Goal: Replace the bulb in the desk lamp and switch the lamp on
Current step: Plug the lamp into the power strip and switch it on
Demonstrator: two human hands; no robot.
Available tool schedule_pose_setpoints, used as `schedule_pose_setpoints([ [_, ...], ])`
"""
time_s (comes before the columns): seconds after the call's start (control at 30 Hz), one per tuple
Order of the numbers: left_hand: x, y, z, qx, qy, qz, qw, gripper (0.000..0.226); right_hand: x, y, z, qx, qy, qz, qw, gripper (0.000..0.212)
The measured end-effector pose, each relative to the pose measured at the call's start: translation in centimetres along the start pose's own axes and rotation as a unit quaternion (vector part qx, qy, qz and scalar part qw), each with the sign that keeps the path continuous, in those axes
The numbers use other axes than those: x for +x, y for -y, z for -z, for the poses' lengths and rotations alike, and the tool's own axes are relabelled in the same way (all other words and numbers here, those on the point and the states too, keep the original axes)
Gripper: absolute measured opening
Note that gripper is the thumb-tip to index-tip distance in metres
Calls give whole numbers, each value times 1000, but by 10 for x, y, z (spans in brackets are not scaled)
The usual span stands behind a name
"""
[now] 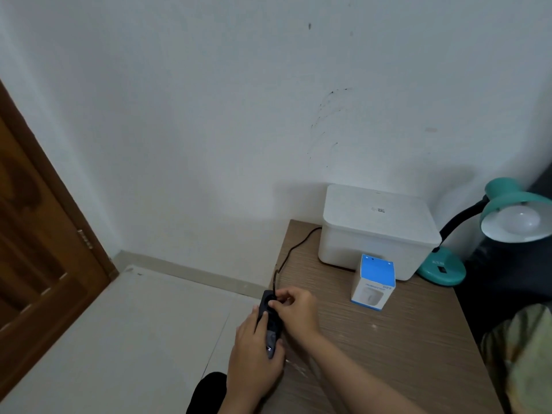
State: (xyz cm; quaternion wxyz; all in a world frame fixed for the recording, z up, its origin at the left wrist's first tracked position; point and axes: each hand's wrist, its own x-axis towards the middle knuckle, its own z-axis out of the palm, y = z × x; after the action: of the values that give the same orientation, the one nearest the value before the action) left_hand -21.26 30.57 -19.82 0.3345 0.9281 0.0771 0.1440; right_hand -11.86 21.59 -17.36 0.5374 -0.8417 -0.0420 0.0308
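Observation:
A teal desk lamp (pixel 442 268) stands at the table's far right, its black gooseneck bent up to a teal shade with a white bulb (pixel 521 222) inside, unlit. Its black cord (pixel 294 249) runs left behind the white box and down the table's left edge. At that edge my left hand (pixel 254 354) grips a black power strip (pixel 268 318). My right hand (pixel 297 315) pinches the black plug at the strip's top end. A blue-and-white bulb carton (pixel 375 283) stands upright on the table.
A white lidded box (pixel 378 231) sits at the back of the wooden table (pixel 388 354) against the wall. A brown door (pixel 35 234) is at the left. Dark furniture and a green cloth lie to the right. Pale floor tiles lie left of the table.

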Motion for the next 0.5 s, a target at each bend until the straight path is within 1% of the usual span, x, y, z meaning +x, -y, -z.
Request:
schedule_pose_setpoints([
  [0.2, 0, 0, 0, 1, 3, 1, 1000, 64, 3, -7, 1, -8, 16, -5, 1000, 15],
  [0.43, 0, -2, 2, 3, 0, -2, 1000, 62, 9, -10, 4, -11, 39, -6, 999, 21],
  [0.5, -1, -2, 2, 5, 1, -1, 1000, 61, 10, -10, 8, 0, 59, -15, 998, 19],
])
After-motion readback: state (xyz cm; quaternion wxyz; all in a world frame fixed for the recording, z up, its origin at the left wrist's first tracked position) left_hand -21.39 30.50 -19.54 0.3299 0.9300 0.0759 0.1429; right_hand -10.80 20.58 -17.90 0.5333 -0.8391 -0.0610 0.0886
